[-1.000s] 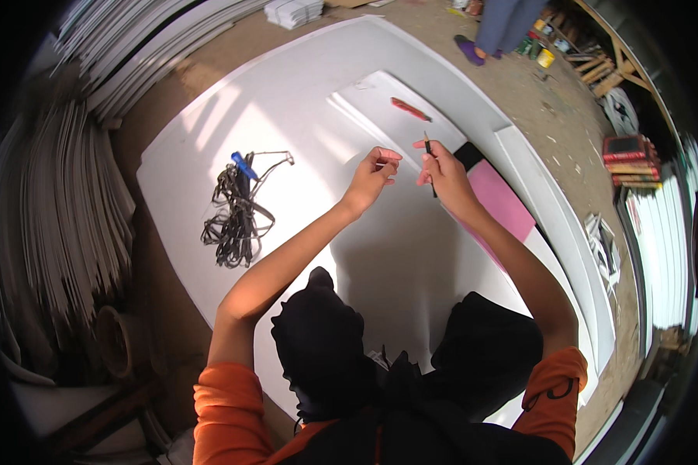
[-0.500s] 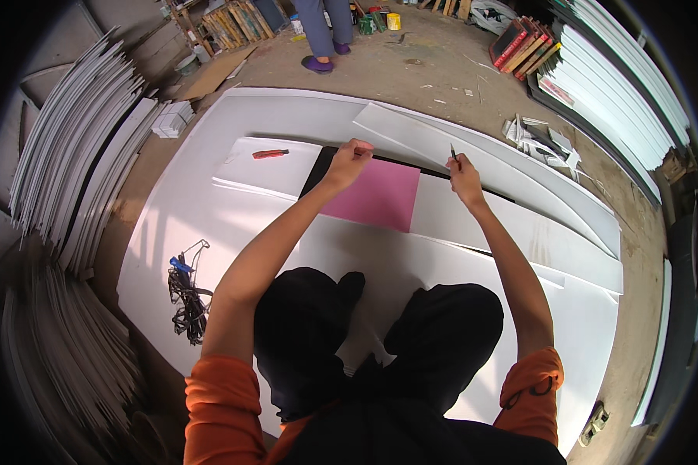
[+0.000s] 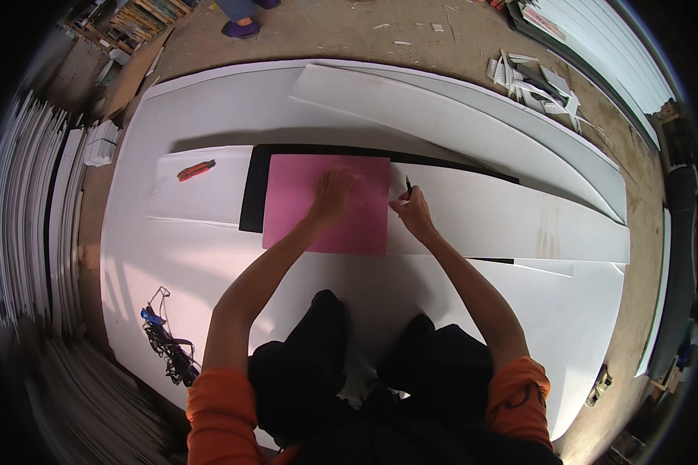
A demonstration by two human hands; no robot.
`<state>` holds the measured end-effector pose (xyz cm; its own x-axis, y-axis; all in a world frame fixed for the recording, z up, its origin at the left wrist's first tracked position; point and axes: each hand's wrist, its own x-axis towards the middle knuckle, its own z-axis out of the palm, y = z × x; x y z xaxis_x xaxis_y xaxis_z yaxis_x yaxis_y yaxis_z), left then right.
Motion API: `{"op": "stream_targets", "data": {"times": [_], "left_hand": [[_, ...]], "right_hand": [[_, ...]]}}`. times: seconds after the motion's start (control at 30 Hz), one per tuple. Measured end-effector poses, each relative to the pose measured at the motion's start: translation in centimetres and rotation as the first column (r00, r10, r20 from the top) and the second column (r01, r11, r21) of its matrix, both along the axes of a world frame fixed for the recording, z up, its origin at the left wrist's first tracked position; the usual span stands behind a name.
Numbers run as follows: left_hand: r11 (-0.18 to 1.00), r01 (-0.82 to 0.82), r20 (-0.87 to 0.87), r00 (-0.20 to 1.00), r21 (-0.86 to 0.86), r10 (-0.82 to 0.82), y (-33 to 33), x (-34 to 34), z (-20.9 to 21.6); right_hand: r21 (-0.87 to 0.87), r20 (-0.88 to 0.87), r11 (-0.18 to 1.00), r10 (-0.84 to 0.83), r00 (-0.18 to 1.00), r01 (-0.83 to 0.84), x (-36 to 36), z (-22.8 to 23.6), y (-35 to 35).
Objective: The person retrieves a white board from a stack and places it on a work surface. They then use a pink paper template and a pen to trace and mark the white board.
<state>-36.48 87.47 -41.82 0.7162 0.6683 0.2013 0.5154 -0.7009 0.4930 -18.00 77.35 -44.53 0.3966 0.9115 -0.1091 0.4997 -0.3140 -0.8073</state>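
Note:
A square pink sheet (image 3: 291, 205) lies across a long black strip (image 3: 253, 190) and beside a long white board (image 3: 504, 213). My left hand (image 3: 332, 195) is over the middle of the sheet, its fingers apart though blurred by motion; nothing shows in it. Just past the sheet's right edge, my right hand (image 3: 415, 215) pinches a slim dark pencil (image 3: 409, 185), its tip pointing up and away from me. A red utility knife (image 3: 197, 170) rests on a white panel (image 3: 202, 198) to the left.
Everything lies on a large white board (image 3: 171, 256). Tangled black cables (image 3: 167, 345) sit near my left arm. Another white strip (image 3: 380, 93) crosses the far side. Stacked panels (image 3: 27, 217) stand at the left, offcuts (image 3: 535, 84) lie at the far right. A person's purple shoe (image 3: 240, 29) shows beyond.
My left hand has left the sheet's far edge and come over its middle. My right hand, still with the pencil, has come closer to the sheet's right edge. The view has shifted too.

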Motion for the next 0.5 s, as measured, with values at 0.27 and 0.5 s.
{"op": "stream_targets", "data": {"times": [0.27, 0.5], "left_hand": [[0.991, 0.087, -0.087, 0.993, 0.098, -0.078, -1.4, 1.3, -1.5], [0.991, 0.098, -0.181, 0.980, 0.089, -0.081, -2.1, 0.9, -2.2]], "right_hand": [[0.039, -0.093, 0.993, -0.108, 0.990, 0.112, -2.6, 0.6, 1.6], [0.016, -0.179, 0.990, -0.133, 0.975, 0.138, -3.2, 0.7, 1.3]]}}
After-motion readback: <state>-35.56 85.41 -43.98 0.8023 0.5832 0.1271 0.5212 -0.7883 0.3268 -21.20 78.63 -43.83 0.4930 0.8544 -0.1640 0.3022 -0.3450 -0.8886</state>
